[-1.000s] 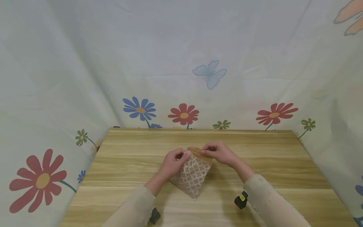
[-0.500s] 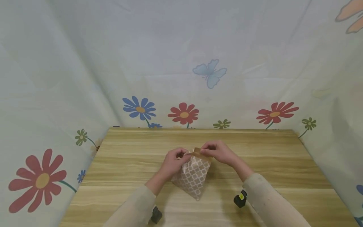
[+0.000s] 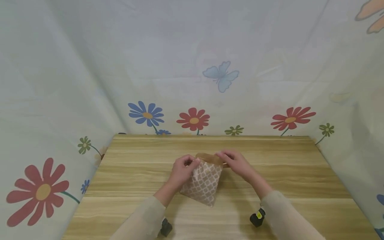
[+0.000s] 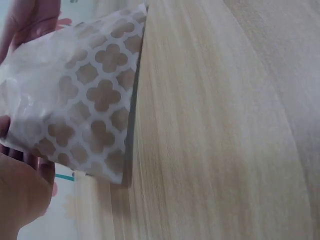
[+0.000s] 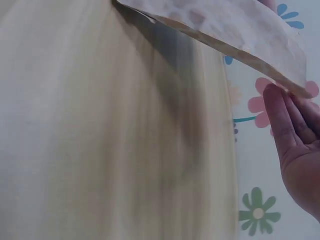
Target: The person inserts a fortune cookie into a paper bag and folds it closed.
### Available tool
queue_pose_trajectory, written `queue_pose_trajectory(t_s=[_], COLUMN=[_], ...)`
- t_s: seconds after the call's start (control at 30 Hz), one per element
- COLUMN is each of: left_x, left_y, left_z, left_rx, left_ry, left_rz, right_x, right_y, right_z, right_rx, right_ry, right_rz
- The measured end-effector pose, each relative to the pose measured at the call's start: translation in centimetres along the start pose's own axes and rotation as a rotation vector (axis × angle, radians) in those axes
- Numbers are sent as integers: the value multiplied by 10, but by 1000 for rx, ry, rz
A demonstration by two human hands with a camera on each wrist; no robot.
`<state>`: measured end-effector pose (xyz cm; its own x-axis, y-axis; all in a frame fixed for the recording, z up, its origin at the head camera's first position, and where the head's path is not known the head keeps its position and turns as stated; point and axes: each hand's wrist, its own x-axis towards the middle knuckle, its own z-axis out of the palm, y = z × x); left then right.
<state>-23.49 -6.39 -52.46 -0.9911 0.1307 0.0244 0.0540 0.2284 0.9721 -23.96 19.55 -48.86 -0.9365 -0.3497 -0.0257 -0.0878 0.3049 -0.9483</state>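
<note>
A small brown paper bag (image 3: pixel 205 183) with a white lattice print is held between both hands over the wooden table, tilted, its lower corner towards the person. Its plain brown inside (image 3: pixel 210 158) shows at the gaping mouth. My left hand (image 3: pixel 182 171) pinches the mouth's left side; in the left wrist view the thumb lies in front of the bag and the other fingers of that hand (image 4: pixel 25 192) go behind it. At the mouth's right corner, my right hand (image 3: pixel 238 165) holds the rim, and in the right wrist view its fingers (image 5: pixel 285 115) reach up to that corner.
The wood-grain table (image 3: pixel 135 176) runs back to a pale cloth backdrop (image 3: pixel 168 66) printed with flowers and butterflies. A black wrist camera (image 3: pixel 257 218) sits under the right sleeve, another black one (image 3: pixel 166 227) under the left.
The bag's mouth has widened from a nearly flat fold to a visible gap. Its lower corner has swung slightly right and up. My right hand has shifted a little right along the rim.
</note>
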Motion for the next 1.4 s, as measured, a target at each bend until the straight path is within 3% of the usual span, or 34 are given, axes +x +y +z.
queue_pose_trajectory(t_s=[0.1, 0.27, 0.6, 0.9, 1.2, 1.27, 1.4], left_x=[0, 0, -6, -8, -14, -13, -11], left_y=[1, 2, 5, 4, 1, 1, 1], left_z=[-1, 1, 12, 18, 23, 23, 22], left_rx=[-1, -2, -48, -158, -166, -182, -176], left_ry=[32, 96, 182, 170, 175, 156, 46], left_rz=[-18, -38, -68, -113, -134, -144, -173], right_x=[-9, -19, -13, -4, -4, -4, -4], right_y=[7, 14, 16, 18, 23, 22, 18], right_z=[7, 27, 58, 60, 60, 60, 60], right_rx=[69, 94, 140, 173, 180, 187, 197], right_ry=[4, 59, 279, 342, 408, 407, 399], right_rz=[55, 100, 128, 161, 153, 149, 124])
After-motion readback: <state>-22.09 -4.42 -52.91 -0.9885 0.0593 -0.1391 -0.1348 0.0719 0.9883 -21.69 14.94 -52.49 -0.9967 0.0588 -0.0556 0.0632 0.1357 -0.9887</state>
